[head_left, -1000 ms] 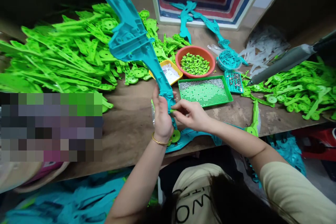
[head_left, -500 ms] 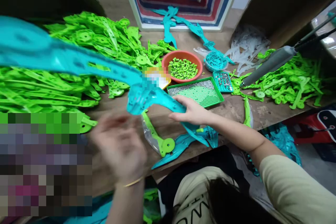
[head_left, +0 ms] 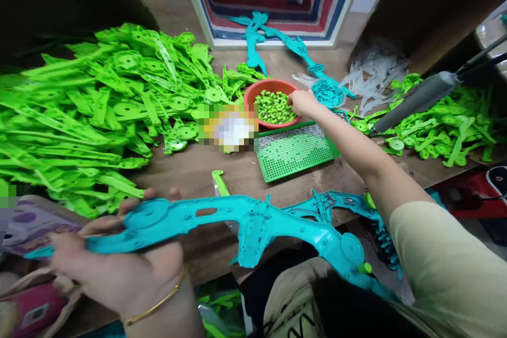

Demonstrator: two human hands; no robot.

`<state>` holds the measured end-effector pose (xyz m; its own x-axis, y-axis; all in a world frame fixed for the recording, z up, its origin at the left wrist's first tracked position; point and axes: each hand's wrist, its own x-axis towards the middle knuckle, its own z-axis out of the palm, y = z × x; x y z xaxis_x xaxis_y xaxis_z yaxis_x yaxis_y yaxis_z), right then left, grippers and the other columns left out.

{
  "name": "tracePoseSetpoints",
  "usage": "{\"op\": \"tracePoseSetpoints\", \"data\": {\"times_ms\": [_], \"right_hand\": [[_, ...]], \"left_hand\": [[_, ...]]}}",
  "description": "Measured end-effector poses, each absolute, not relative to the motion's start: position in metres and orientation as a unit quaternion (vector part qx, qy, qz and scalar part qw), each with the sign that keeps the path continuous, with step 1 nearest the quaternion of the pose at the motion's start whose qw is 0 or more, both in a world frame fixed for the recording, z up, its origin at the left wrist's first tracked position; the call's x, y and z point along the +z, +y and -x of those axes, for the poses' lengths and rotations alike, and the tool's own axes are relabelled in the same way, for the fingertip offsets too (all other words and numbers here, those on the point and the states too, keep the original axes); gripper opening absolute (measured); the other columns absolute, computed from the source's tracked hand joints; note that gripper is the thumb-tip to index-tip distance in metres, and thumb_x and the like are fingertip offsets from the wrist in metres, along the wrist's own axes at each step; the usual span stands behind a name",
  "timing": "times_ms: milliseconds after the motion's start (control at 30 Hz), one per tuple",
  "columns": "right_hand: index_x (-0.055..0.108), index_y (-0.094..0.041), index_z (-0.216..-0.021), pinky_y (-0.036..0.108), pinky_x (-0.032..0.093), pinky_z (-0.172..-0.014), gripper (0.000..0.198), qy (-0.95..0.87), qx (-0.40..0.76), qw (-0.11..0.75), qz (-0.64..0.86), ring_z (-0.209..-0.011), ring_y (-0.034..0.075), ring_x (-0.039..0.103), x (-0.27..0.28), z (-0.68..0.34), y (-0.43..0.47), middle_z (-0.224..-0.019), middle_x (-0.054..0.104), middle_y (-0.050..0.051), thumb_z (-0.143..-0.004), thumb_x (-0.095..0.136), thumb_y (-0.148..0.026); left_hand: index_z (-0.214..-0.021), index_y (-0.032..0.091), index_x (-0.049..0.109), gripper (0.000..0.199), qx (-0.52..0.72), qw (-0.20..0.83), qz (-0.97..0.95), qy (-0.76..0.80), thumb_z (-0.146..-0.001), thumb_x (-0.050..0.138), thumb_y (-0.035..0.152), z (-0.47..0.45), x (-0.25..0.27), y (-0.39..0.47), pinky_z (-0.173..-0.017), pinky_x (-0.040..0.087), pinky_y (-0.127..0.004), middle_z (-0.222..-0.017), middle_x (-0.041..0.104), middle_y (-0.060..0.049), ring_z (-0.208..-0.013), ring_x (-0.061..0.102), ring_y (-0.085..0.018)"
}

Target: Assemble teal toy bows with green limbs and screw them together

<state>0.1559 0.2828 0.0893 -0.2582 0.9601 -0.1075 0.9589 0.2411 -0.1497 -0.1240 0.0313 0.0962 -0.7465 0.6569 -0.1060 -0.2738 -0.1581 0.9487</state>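
A long teal plastic molded part (head_left: 217,208) lies across my left hand (head_left: 122,274), which grips its left end with the fingers curled round it. The part spans the table's front, and a small green plug sticks out near its right end. At the right rim of the orange bowl (head_left: 249,97), my right hand (head_left: 304,103) is closed in a pinch against the small green plugs (head_left: 273,105). Its fingertips are partly hidden, so whatever they hold does not show. Behind the held part sits another teal part (head_left: 336,200), partly covered.
Green plastic pieces (head_left: 87,111) are heaped at left, with another heap (head_left: 439,121) at right. Around the bowl stand a green perforated tray (head_left: 295,156) of tiny metal bits and a tub of teal pieces (head_left: 327,92). A grey hanging tool (head_left: 415,103) points down at right.
The teal part has swung down and turned, and my left hand now holds its left end. My right hand has let go of it and moved up to the orange bowl.
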Motion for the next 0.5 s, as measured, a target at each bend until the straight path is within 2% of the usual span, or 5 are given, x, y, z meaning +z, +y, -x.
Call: {"op": "tracePoseSetpoints", "data": {"times_ms": [33, 133, 300, 400, 500], "right_hand": [[0.068, -0.015, -0.107, 0.051, 0.040, -0.103, 0.022, -0.787, 0.082, -0.017, 0.611, -0.112, 0.026, 0.060, 0.085, -0.158, 0.294, -0.114, 0.068, 0.010, -0.091, 0.055, -0.021], [0.074, -0.017, -0.100, 0.052, 0.029, -0.108, 0.029, -0.793, 0.070, -0.052, 0.603, -0.116, 0.029, 0.059, 0.074, -0.157, 0.310, -0.110, 0.072, 0.011, -0.084, 0.052, -0.007], [0.074, -0.013, -0.094, 0.052, 0.025, -0.106, 0.024, -0.799, 0.054, -0.071, 0.594, -0.109, 0.030, 0.061, 0.067, -0.157, 0.316, -0.106, 0.072, 0.013, -0.078, 0.056, -0.008], [0.070, -0.012, -0.098, 0.048, 0.030, -0.103, 0.023, -0.813, 0.040, -0.043, 0.579, -0.108, 0.028, 0.059, 0.078, -0.158, 0.308, -0.106, 0.071, 0.013, -0.081, 0.054, -0.012], [0.061, -0.012, -0.109, 0.037, 0.043, -0.087, 0.025, -0.841, 0.059, 0.040, 0.537, -0.095, 0.022, 0.060, 0.094, -0.145, 0.276, -0.104, 0.069, 0.011, -0.086, 0.051, -0.016]], "left_hand": [[-0.058, 0.022, 0.031, 0.051, 0.758, 0.316, -0.130, 0.555, -0.062, 0.060, 0.063, 0.120, 0.096, 0.034, -0.082, 0.056, -0.053, -0.068, 0.050, 0.003, -0.094, 0.063, -0.025], [-0.057, 0.022, 0.040, 0.044, 0.776, 0.327, -0.082, 0.533, -0.060, 0.065, 0.058, 0.112, 0.094, 0.039, -0.079, 0.057, -0.054, -0.069, 0.055, 0.002, -0.092, 0.064, -0.026], [-0.058, 0.021, 0.045, 0.037, 0.772, 0.345, -0.077, 0.528, -0.073, 0.056, 0.053, 0.106, 0.085, 0.039, -0.074, 0.057, -0.055, -0.070, 0.059, 0.000, -0.090, 0.066, -0.028], [-0.060, 0.020, 0.047, 0.036, 0.769, 0.376, -0.060, 0.513, -0.079, 0.053, 0.051, 0.100, 0.079, 0.039, -0.077, 0.057, -0.057, -0.072, 0.063, 0.001, -0.090, 0.066, -0.027], [-0.065, 0.020, 0.050, 0.036, 0.767, 0.410, -0.060, 0.490, -0.083, 0.052, 0.051, 0.086, 0.073, 0.042, -0.080, 0.056, -0.057, -0.073, 0.066, 0.001, -0.088, 0.067, -0.025]]}}
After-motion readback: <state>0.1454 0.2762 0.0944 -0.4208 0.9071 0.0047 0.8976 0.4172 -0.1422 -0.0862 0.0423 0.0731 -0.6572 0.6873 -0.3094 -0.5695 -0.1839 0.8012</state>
